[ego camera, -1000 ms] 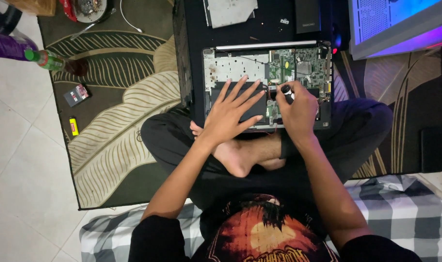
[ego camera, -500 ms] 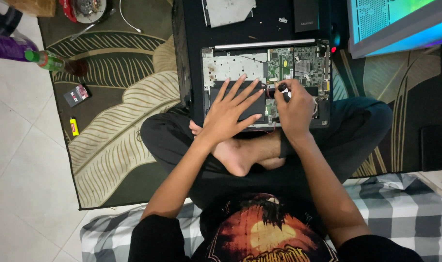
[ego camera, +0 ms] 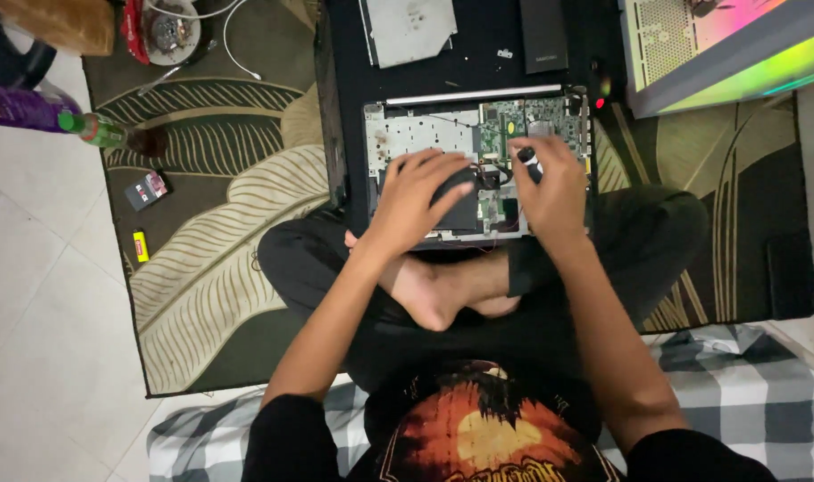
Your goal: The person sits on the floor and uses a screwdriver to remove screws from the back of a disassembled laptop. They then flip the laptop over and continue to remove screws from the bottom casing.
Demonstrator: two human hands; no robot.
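Right now the person sits cross-legged on a leaf-patterned rug (ego camera: 219,259) with an opened laptop (ego camera: 478,170) lying bottom-up across the shins, its green circuit board (ego camera: 505,129) bare. The left hand (ego camera: 416,201) is spread over the black battery block (ego camera: 456,210) at the laptop's 6 o'clock edge, fingers curled down on it, pressing rather than clenched. The right hand (ego camera: 554,192) is closed around a screwdriver (ego camera: 529,161), its dark handle poking out toward 11 o'clock, tip hidden among the parts.

By the look of it, that laptop is stiff but delicate: thin plastic shell, exposed board, fine wires. Best held by the frame edges, never by the board. The screwdriver is light and small, and a pinch near the handle top suits it.

At 12 o'clock lie a loose grey cover panel (ego camera: 411,31) and a dark slab (ego camera: 542,36). Far off at 9 o'clock sits a green bottle (ego camera: 99,132).
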